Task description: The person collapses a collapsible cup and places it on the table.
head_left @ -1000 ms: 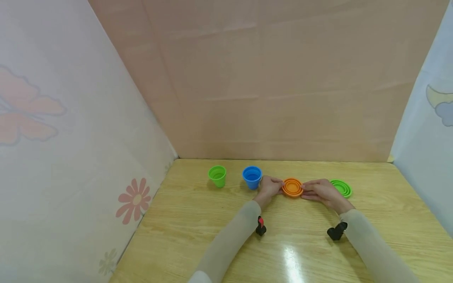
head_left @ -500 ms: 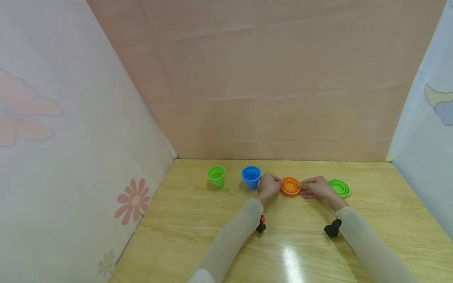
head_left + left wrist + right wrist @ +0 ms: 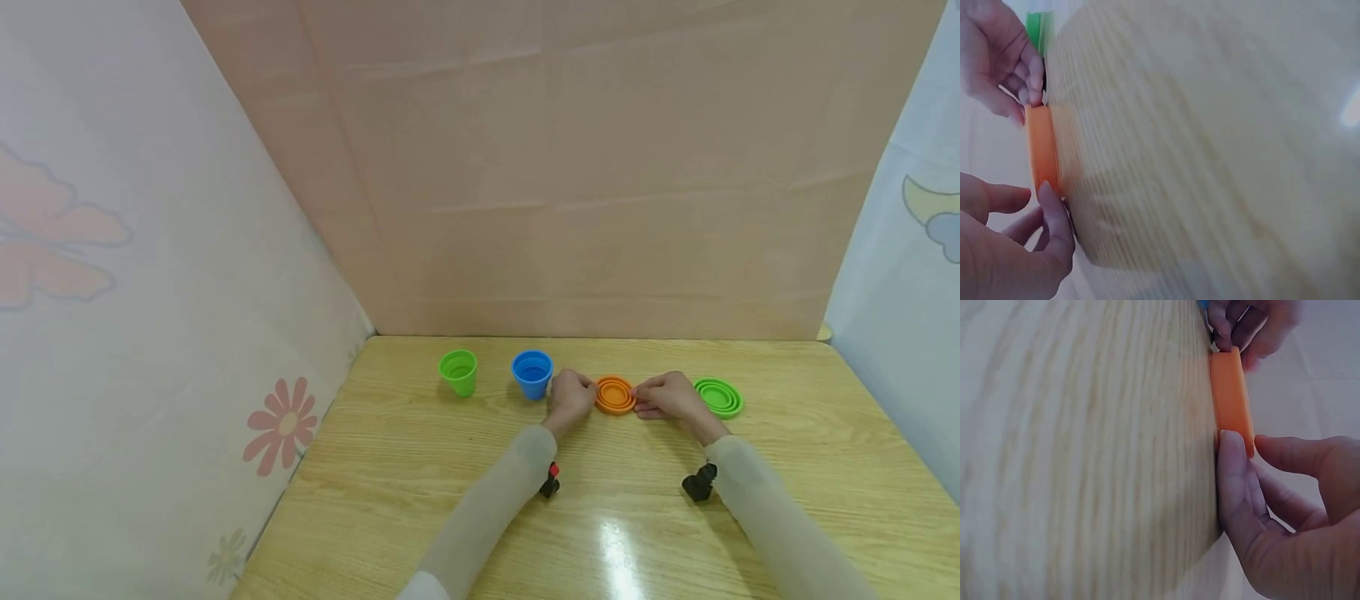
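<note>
Shifted slightly left since one second earlier were the orange ringed dish (image 3: 615, 395) and the right hand (image 3: 670, 395). Left of this dish, on the table (image 3: 390, 467), stood a green cup (image 3: 459, 373), then a blue cup (image 3: 532, 375); the left hand (image 3: 572, 395) narrowly pinched its left edge, the right hand its right edge. Farther right lay a green ringed dish (image 3: 718, 398). Two-sided gripping appeared under way; the next move seemingly called for even pressure.

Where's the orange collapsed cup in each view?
Head: orange collapsed cup, right of centre, below mid-height.
Left wrist: orange collapsed cup, left side, about mid-height.
Right wrist: orange collapsed cup, right of centre, upper half.
Shared landmark: right hand, at its edge in all three.
</note>
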Demonstrator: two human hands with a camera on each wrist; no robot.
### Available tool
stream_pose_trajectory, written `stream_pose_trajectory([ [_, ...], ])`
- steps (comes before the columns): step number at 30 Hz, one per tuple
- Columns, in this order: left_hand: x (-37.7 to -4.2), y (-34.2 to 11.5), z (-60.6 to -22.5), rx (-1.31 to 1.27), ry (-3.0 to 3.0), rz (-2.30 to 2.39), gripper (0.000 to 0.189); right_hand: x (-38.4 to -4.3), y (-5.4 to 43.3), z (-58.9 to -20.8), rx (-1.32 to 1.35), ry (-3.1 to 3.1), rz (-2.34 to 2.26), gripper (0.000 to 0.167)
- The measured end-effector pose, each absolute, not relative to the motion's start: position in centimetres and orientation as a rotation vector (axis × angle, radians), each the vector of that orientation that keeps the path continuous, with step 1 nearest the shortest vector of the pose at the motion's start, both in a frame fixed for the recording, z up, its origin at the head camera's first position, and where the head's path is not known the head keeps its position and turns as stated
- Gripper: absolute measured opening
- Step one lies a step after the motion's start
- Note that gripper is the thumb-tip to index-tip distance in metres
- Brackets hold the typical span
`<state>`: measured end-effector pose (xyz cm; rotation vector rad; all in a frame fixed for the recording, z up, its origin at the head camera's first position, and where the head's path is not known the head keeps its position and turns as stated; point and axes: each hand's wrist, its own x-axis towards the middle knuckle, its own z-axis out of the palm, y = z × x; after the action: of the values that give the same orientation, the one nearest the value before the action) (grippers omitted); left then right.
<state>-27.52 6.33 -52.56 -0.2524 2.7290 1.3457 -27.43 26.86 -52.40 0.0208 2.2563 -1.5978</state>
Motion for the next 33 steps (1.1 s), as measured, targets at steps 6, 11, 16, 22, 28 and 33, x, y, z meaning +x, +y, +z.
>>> stream_pose_trajectory([
  [6, -26.6, 5.1, -52.3, -0.109, 2.599, 1.286, 0.055, -26.6, 27.2, -51.3, -0.014, 2.417, -1.536, 0.04],
  [11, -24.5, 3.1, -50.9, 0.032, 2.522, 1.252, 0.052, -26.2, 26.6, -49.9, -0.007, 2.483, -1.518, 0.044],
  [16, -23.2, -0.4, -50.2, 0.235, 2.504, 1.188, 0.031, -26.0, 25.3, -49.2, -0.055, 2.472, -1.575, 0.043],
  [22, -23.6, -5.2, -49.6, 0.391, 2.474, 1.189, 0.029, -25.8, 23.5, -48.9, -0.142, 2.418, -1.661, 0.044],
  [28, -24.2, -8.2, -49.6, 0.433, 2.545, 1.183, 0.034, -25.6, 21.9, -49.2, -0.255, 2.454, -1.662, 0.04],
  [33, -24.2, -9.5, -49.6, 0.392, 2.615, 1.277, 0.04, -25.6, 19.9, -49.8, -0.334, 2.554, -1.576, 0.043],
])
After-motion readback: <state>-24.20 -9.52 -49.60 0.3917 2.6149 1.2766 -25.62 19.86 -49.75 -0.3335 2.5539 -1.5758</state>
